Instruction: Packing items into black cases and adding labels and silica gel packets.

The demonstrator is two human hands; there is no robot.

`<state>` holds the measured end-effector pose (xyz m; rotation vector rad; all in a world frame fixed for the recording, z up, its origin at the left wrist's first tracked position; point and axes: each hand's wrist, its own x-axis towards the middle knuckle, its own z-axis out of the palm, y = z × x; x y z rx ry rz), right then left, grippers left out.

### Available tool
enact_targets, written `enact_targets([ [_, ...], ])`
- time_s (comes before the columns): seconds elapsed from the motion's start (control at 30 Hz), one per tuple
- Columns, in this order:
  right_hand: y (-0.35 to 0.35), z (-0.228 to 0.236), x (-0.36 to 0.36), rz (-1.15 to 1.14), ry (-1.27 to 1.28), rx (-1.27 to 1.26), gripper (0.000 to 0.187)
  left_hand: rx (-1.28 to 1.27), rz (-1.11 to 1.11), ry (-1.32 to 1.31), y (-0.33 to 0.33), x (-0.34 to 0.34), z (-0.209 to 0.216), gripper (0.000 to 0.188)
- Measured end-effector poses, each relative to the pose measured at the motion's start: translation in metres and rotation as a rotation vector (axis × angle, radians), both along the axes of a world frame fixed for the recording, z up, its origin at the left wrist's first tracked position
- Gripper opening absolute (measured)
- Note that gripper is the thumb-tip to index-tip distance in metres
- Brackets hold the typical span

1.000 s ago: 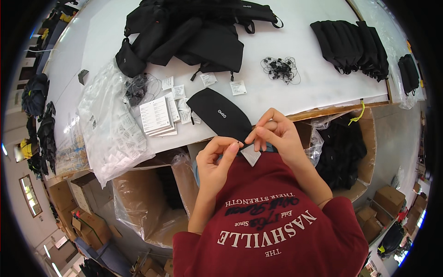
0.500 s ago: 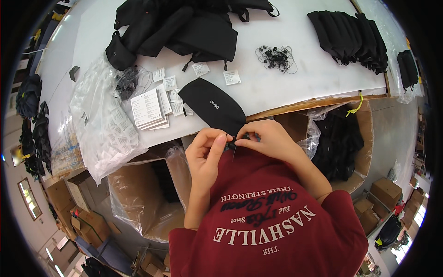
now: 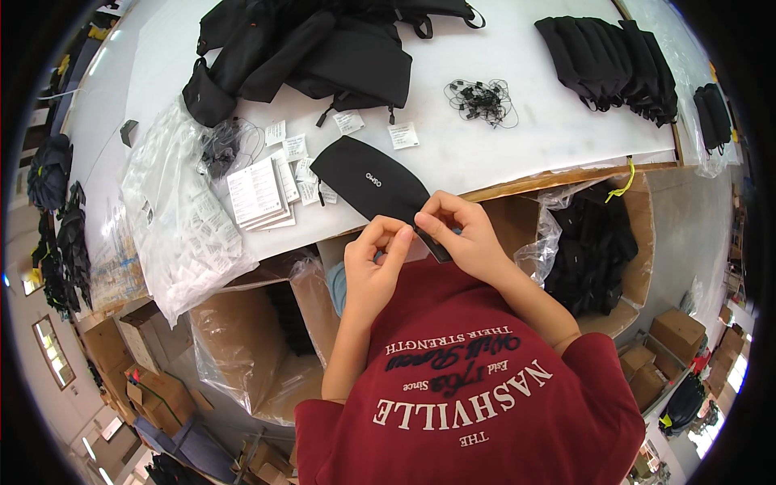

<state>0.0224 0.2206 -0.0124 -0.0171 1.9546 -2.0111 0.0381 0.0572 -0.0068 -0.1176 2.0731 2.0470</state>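
A slim black zip pouch point(image 3: 356, 166) with a small white print lies at the table's front edge, its near end reaching my hands. My left hand point(image 3: 374, 263) pinches thumb and forefinger together just beside that end. On its right, my right hand point(image 3: 467, 236) makes a similar pinch, the two fingertips almost meeting. Whatever is in the pinches is too small and covered to make out. A short black strip point(image 3: 436, 244) hangs below the fingertips, between the hands. Left of the pouch rest a stack of white printed cards point(image 3: 257, 194) and several small white labels point(image 3: 295, 148).
Black pouches point(image 3: 323, 69) are heaped at the back; more stand in a row point(image 3: 606, 65) at right. A tangle of black tag strings point(image 3: 482, 103) sits between. A clear bag of labels point(image 3: 182, 234) is at left. Under the table are lined cartons point(image 3: 638, 267), one holding black goods.
My hands have shifted slightly, the right one lifting a little and the left turning. The thin dark strand that hung under my fingers no longer shows; a black strip appears there.
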Motion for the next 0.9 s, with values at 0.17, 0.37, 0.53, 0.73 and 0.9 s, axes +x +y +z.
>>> enact_targets([
  [0.17, 0.0, 0.003, -0.002, 0.011, 0.007, -0.015, 0.018, -0.019, 0.004, 0.064, 0.001, -0.001, -0.002, 0.01],
  [0.37, 0.0, 0.002, -0.003, 0.021, 0.015, -0.008, 0.018, -0.008, 0.003, 0.076, 0.0, -0.001, -0.003, 0.01],
  [0.53, 0.0, 0.001, -0.002, 0.014, -0.007, -0.038, 0.018, -0.011, 0.012, 0.07, 0.001, -0.001, -0.003, 0.011],
  [0.73, 0.005, 0.01, -0.005, 0.073, 0.106, 0.102, 0.018, -0.053, -0.085, 0.044, -0.005, -0.003, -0.003, 0.011],
  [0.9, 0.009, 0.012, -0.004, 0.191, 0.108, -0.068, 0.021, 0.193, -0.151, -0.036, -0.013, -0.007, -0.009, 0.018],
])
